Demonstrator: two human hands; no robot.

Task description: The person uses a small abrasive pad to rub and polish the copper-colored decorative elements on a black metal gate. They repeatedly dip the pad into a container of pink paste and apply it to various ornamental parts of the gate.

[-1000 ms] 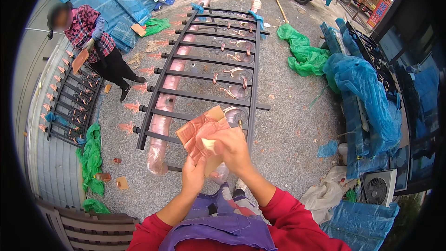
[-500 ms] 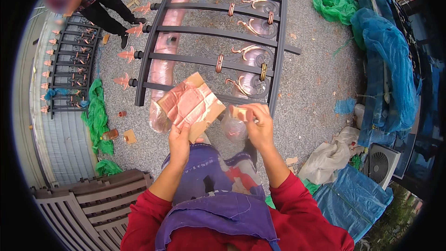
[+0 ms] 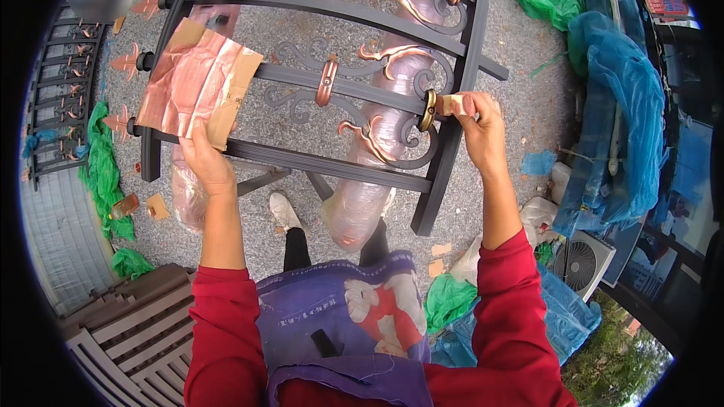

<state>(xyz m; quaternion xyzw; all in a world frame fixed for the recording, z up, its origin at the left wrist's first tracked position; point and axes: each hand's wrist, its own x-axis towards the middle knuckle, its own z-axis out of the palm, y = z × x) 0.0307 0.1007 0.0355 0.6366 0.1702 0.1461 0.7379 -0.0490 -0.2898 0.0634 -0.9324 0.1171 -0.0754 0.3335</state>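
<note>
My left hand (image 3: 205, 160) grips the lower edge of a cardboard piece (image 3: 200, 79), its face smeared with shiny copper paint. The cardboard is above the left end of a black metal fence panel (image 3: 377, 93). My right hand (image 3: 484, 130) pinches a small tan pad (image 3: 455, 105) with copper stains; its exact kind is unclear. The pad's tip is right at a gold-coloured collar (image 3: 427, 111) near the panel's right rail, seemingly against it. Another collar (image 3: 326, 83) further left is copper-coloured, as are the leaf scrolls (image 3: 369, 143) and spear tips (image 3: 119, 122).
Two plastic-wrapped supports (image 3: 354, 211) hold the panel up. Another fence panel (image 3: 64, 83) is at far left, near green netting (image 3: 98, 158). Brown slatted panels (image 3: 136, 324) lie lower left. Blue sheeting (image 3: 622, 105) and an air-conditioner unit (image 3: 581, 264) stand right.
Both hands have moved forward and apart. The cardboard has gone left over the panel, and the pad has come from in front of the panel to the gold collar. The panel appears closer.
</note>
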